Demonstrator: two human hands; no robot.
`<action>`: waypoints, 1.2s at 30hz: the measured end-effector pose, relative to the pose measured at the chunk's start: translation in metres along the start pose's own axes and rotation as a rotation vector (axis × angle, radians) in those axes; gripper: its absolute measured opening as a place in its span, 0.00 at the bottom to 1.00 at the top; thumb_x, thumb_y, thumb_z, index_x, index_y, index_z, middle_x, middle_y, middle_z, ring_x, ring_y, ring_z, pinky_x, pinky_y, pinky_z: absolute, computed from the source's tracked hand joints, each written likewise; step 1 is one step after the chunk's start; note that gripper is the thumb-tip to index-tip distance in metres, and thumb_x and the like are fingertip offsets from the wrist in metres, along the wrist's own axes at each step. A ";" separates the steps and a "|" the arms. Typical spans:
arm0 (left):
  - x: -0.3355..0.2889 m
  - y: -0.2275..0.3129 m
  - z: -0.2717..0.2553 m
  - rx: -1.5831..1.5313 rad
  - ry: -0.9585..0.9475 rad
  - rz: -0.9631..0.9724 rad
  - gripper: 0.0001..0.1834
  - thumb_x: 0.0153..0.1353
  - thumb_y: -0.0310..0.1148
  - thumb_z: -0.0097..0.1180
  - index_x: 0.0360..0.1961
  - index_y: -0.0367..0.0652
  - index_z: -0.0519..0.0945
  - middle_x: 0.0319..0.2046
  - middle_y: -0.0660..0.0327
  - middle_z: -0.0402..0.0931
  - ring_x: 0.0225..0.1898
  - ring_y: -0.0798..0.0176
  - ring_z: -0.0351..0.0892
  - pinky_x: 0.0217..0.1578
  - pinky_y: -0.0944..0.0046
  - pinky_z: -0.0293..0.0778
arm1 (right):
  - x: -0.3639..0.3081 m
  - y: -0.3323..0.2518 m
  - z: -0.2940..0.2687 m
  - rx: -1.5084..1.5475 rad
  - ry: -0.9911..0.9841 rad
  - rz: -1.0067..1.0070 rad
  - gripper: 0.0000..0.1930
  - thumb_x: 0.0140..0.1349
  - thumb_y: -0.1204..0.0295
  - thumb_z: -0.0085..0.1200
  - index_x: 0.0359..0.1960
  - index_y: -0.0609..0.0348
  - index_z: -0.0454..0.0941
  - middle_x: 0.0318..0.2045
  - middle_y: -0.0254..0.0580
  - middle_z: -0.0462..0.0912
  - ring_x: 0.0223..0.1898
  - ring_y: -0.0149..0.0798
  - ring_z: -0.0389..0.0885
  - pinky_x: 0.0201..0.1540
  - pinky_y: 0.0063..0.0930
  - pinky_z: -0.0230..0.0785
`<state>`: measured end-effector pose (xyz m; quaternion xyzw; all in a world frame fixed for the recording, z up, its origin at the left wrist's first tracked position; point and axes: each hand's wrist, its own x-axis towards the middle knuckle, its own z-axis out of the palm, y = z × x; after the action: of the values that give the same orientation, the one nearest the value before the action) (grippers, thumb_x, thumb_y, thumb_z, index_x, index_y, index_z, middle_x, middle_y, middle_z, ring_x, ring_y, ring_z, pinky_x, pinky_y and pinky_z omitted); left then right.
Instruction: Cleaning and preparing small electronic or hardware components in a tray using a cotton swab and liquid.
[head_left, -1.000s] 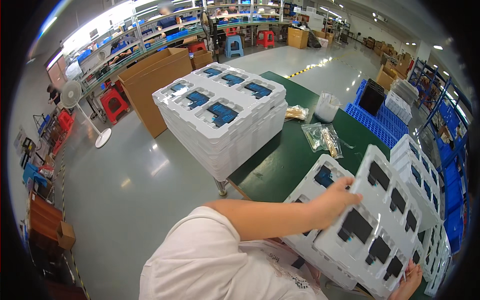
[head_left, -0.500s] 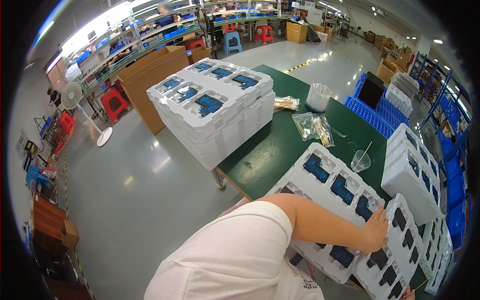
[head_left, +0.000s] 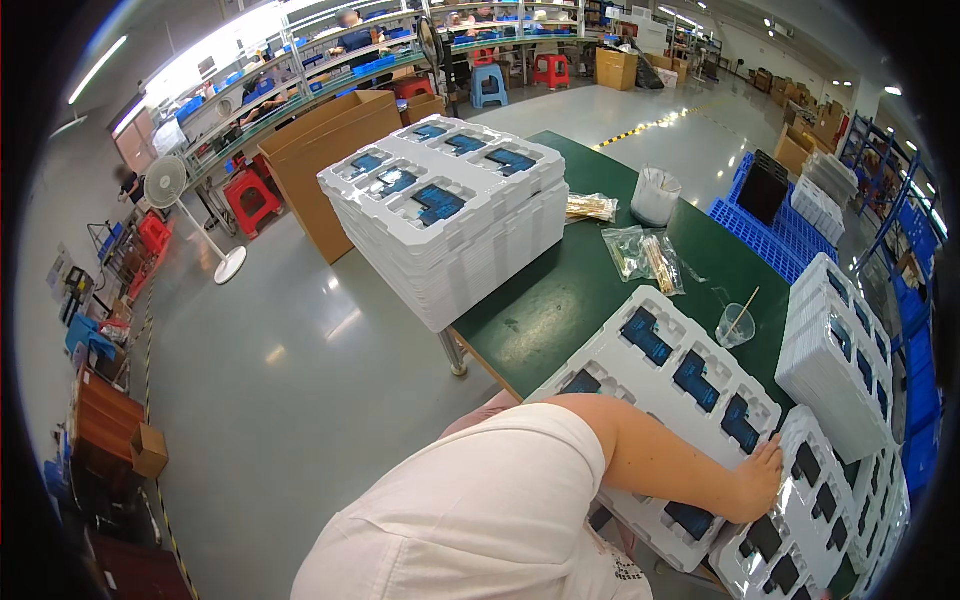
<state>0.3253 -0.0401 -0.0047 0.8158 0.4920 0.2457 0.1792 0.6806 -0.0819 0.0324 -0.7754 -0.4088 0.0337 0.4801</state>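
My left hand [head_left: 758, 484] lies with its fingers stretched out, holding nothing I can see. It rests where two white plastic trays meet. The larger tray [head_left: 672, 408] carries dark blue, stepped flat pieces [head_left: 697, 380] in its moulded pockets; my forearm covers part of it. To its right is a second white tray [head_left: 797, 490] with smaller-looking black pieces [head_left: 824, 502]. My left arm in a white sleeve [head_left: 470, 480] reaches across from the lower edge. My right hand is out of view.
A tall stack of white trays [head_left: 450, 250] stands at the green table's [head_left: 560, 300] left end. Another tray stack [head_left: 835, 370] is at right. Behind are a clear cup [head_left: 737, 325] with a stick, a bag of cotton swabs [head_left: 648, 258] and a tub [head_left: 656, 195].
The whole view has shifted slightly, with the scene sitting further right and a little lower. The right hand's fingertips and the stick at the lower right have gone out of view.
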 end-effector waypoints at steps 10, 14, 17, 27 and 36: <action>0.003 -0.001 -0.011 0.066 0.105 -0.061 0.33 0.60 0.46 0.53 0.55 0.25 0.72 0.62 0.38 0.58 0.71 0.34 0.40 0.69 0.42 0.39 | 0.006 -0.004 0.004 -0.058 0.036 -0.054 0.14 0.59 0.67 0.52 0.25 0.69 0.80 0.26 0.56 0.82 0.28 0.57 0.79 0.32 0.44 0.70; -0.001 0.004 -0.022 0.014 0.023 -0.115 0.31 0.60 0.46 0.52 0.52 0.26 0.75 0.62 0.39 0.59 0.71 0.35 0.41 0.69 0.43 0.39 | 0.007 -0.002 0.006 -0.080 0.053 -0.071 0.15 0.59 0.67 0.52 0.26 0.70 0.80 0.26 0.57 0.82 0.29 0.57 0.79 0.33 0.45 0.70; -0.005 0.005 -0.021 0.036 0.048 -0.082 0.31 0.61 0.47 0.51 0.51 0.26 0.76 0.63 0.39 0.59 0.71 0.35 0.41 0.69 0.42 0.39 | 0.007 -0.002 0.008 -0.096 0.063 -0.084 0.15 0.59 0.67 0.51 0.26 0.70 0.80 0.27 0.58 0.82 0.29 0.58 0.79 0.33 0.45 0.70; -0.005 0.002 -0.021 0.169 0.051 -0.027 0.30 0.61 0.50 0.50 0.50 0.31 0.79 0.63 0.39 0.59 0.71 0.34 0.41 0.66 0.33 0.39 | 0.006 0.000 0.008 -0.154 0.097 -0.122 0.16 0.59 0.67 0.50 0.28 0.72 0.81 0.29 0.61 0.82 0.31 0.60 0.79 0.36 0.46 0.70; -0.005 0.003 -0.027 0.138 0.009 -0.044 0.30 0.59 0.51 0.52 0.48 0.31 0.80 0.61 0.39 0.62 0.70 0.34 0.43 0.66 0.33 0.40 | 0.008 0.001 0.007 -0.202 0.134 -0.155 0.17 0.59 0.67 0.48 0.29 0.73 0.81 0.31 0.63 0.81 0.32 0.61 0.79 0.38 0.46 0.70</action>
<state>0.3096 -0.0444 0.0177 0.8141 0.5263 0.2107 0.1258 0.6834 -0.0722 0.0303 -0.7864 -0.4357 -0.0967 0.4270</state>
